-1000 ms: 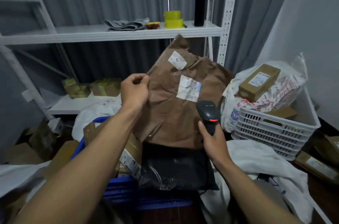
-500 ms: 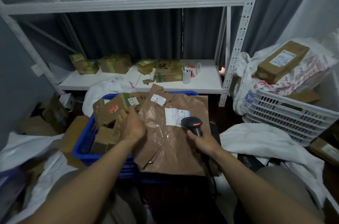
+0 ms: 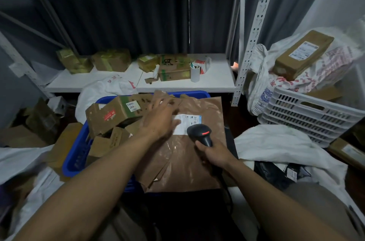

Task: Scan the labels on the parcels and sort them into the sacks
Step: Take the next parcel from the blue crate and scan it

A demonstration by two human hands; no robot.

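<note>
The left hand [image 3: 158, 120] lies flat, fingers spread, on a brown mailer bag [image 3: 189, 161], its fingertips touching the edge of the white shipping label [image 3: 188, 121]. Just right of it, the right hand [image 3: 214, 152] grips a black barcode scanner [image 3: 199, 132], whose head is over the label. The mailer rests across a blue crate [image 3: 73, 159] of cardboard boxes [image 3: 110, 114] left of the hands. A white sack [image 3: 276, 146] lies to the right, near a white slotted crate [image 3: 308, 118].
</note>
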